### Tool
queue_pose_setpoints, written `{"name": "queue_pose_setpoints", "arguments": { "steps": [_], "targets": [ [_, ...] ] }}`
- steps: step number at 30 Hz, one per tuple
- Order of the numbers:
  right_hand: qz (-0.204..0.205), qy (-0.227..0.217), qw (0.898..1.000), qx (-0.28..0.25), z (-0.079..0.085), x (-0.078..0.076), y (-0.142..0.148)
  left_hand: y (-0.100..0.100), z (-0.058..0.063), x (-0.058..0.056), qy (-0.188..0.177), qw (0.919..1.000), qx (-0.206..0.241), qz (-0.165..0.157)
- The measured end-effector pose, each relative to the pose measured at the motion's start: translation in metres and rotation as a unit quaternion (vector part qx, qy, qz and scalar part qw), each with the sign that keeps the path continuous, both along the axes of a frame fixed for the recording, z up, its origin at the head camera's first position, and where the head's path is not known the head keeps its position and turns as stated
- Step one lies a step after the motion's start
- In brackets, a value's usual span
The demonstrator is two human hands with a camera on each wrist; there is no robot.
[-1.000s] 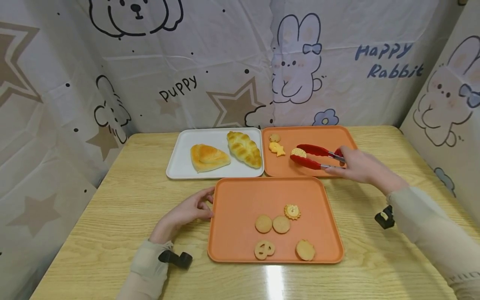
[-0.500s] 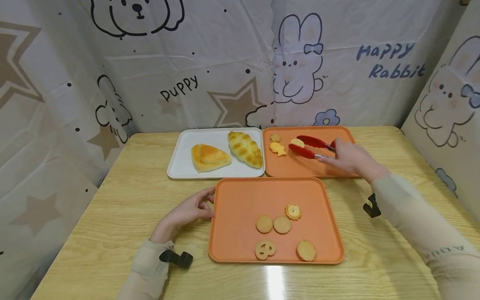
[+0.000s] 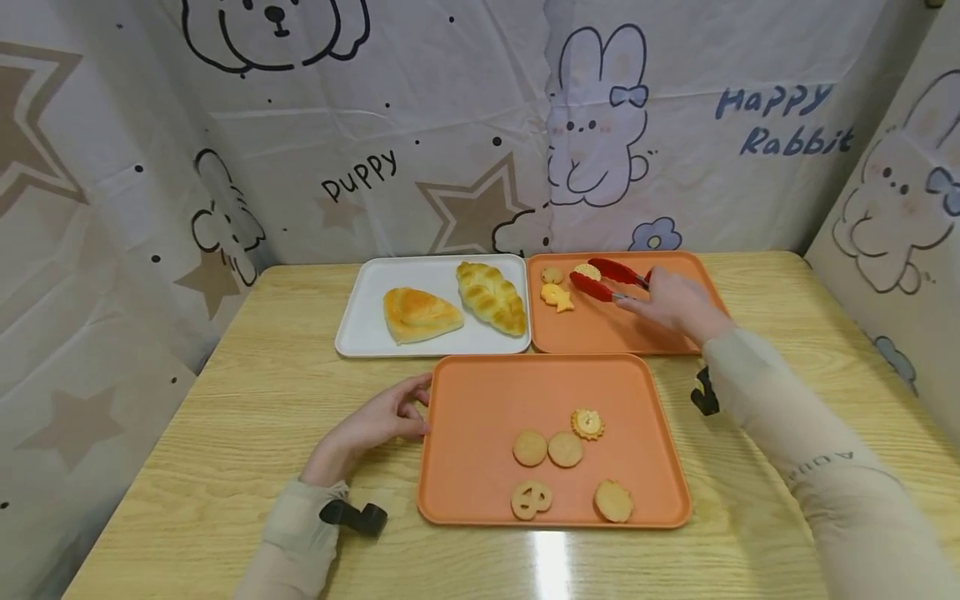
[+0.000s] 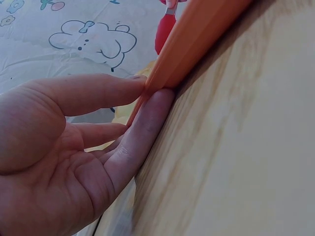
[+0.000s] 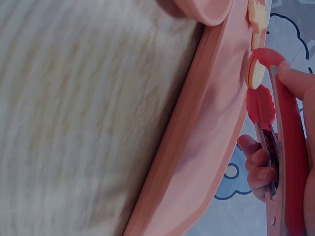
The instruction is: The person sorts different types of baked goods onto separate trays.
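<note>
My right hand (image 3: 673, 304) grips red-tipped tongs (image 3: 592, 287) above the back right orange tray (image 3: 637, 329). A round cookie (image 3: 589, 272) sits between the tongs' tips; in the right wrist view this cookie (image 5: 255, 73) looks like a two-layer sandwich. Just left of it lie a small round cookie (image 3: 552, 275) and a yellow fish-shaped cookie (image 3: 557, 297). With thumb and fingers, my left hand (image 3: 382, 415) pinches the left rim of the front orange tray (image 3: 468, 392); the left wrist view shows the thumb above that rim and a finger under it.
On the front tray lie two plain round cookies (image 3: 530, 448), a scalloped cookie (image 3: 587, 423), a pretzel-shaped cookie (image 3: 532, 500) and a jagged-edged cookie (image 3: 613, 501). A white tray (image 3: 360, 333) at the back left bears a triangular bread (image 3: 422, 315) and a braided bread (image 3: 491, 298). Printed cloth hangs behind.
My right hand has moved left and toward the back with the tongs. The round cookie has travelled along with them, ending beside the small round cookie. My left hand has stayed put.
</note>
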State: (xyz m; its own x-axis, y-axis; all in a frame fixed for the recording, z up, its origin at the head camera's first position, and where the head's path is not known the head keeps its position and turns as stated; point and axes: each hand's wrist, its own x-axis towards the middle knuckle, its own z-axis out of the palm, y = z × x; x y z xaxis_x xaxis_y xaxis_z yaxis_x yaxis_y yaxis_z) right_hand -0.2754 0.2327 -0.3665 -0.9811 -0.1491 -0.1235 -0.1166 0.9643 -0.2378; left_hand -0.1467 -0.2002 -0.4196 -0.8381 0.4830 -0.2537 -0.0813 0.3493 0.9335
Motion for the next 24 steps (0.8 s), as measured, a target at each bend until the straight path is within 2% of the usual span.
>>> {"name": "queue_pose_setpoints", "arguments": {
  "steps": [9,14,24],
  "targets": [
    [-0.015,-0.018,1.0,-0.018,-0.0053,-0.0094,-0.0044,-0.0001,-0.0007,-0.0009,-0.002,1.0,0.001,-0.001],
    [-0.028,-0.027,0.999,-0.023,-0.0077,-0.0086,-0.0046,0.0,-0.0017,-0.0008,-0.001,1.0,0.006,-0.004],
    [-0.03,-0.027,0.999,-0.033,-0.0073,-0.0056,-0.0036,-0.0018,-0.0027,-0.0016,-0.003,0.9999,0.013,-0.01]
  ]
}}
